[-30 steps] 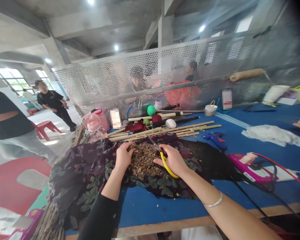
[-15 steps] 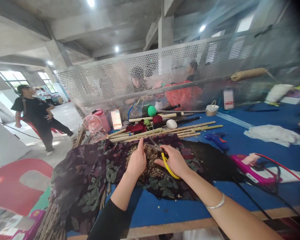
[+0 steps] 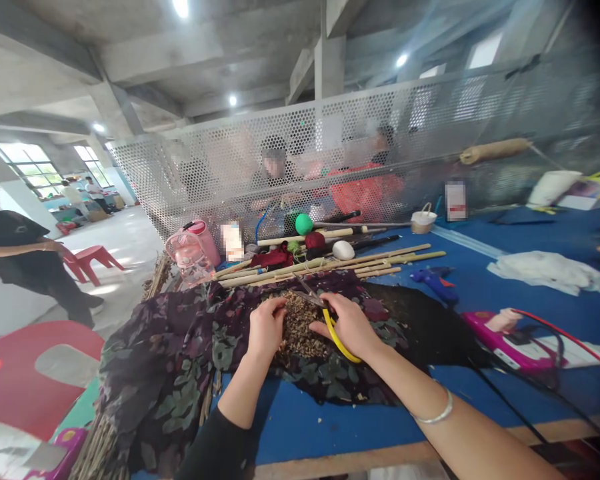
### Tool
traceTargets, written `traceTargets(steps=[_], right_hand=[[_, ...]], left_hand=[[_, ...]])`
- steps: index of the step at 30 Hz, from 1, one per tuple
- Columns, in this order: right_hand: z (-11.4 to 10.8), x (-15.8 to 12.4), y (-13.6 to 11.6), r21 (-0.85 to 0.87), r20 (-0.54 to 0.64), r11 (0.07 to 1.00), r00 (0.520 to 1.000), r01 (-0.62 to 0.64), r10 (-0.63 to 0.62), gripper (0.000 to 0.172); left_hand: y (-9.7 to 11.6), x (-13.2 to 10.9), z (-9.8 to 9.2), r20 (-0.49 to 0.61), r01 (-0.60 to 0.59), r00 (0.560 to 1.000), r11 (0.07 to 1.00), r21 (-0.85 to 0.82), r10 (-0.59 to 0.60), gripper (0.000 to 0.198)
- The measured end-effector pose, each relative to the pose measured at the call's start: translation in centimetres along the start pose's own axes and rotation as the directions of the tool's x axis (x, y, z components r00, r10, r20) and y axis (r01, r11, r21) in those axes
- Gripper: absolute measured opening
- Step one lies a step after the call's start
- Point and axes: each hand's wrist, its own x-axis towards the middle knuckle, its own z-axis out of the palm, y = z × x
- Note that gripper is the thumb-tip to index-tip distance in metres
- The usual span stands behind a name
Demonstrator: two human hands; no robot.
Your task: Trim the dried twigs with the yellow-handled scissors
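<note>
While in right grip (image 3: 349,325), yellow-looped scissors (image 3: 331,328)

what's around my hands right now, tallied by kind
hands: 2 (left hand, right hand)
scissors: 1, yellow-handled, in the right hand
pile of dried bits: 1, touched by the left hand
floral cloth: 1
blue glue gun: 1
total: 6
</note>
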Motion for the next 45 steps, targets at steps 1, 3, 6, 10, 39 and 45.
traceTargets(steps=[1,3,6,10,39,45], right_hand=[[0.0,0.0,0.0,0.002,0.001,1.000,1.000,0.001,-0.001,0.054],[-0.1,0.0,-0.1,0.008,0.005,1.000,1.000,-0.001,0.001,0.054],[-0.1,0.0,-0.2,0.026,0.007,1.000,1.000,0.000,0.000,0.054],[-0.1,0.0,-0.3,0.058,0.015,0.998,1.000,0.011,-0.012,0.054],[-0.1,0.0,0.4,0.121,0.047,0.991,0.997,-0.064,0.059,0.051],[0.1,0.0,0.5,0.129,0.015,0.990,0.998,-0.063,0.061,0.050]], left_hand=[[0.0,0.0,-0.2,-0.032,0.052,0.998,0.998,-0.020,-0.052,0.017],[0.1,0.0,-0.4,-0.077,0.162,0.983,0.983,-0.083,-0.169,0.016],[0.2,0.1,-0.1,-0.067,0.287,0.950,0.935,-0.206,-0.306,0.018],[0.0,0.0,0.9,0.083,0.433,0.883,0.734,-0.523,-0.462,0.019],[-3.0,6.5,0.6,0.397,-0.006,0.892,0.874,0.486,-0.215,0.025],[-3.5,6.6,-1.0,0.443,-0.045,0.879,0.893,0.447,-0.177,0.024]])
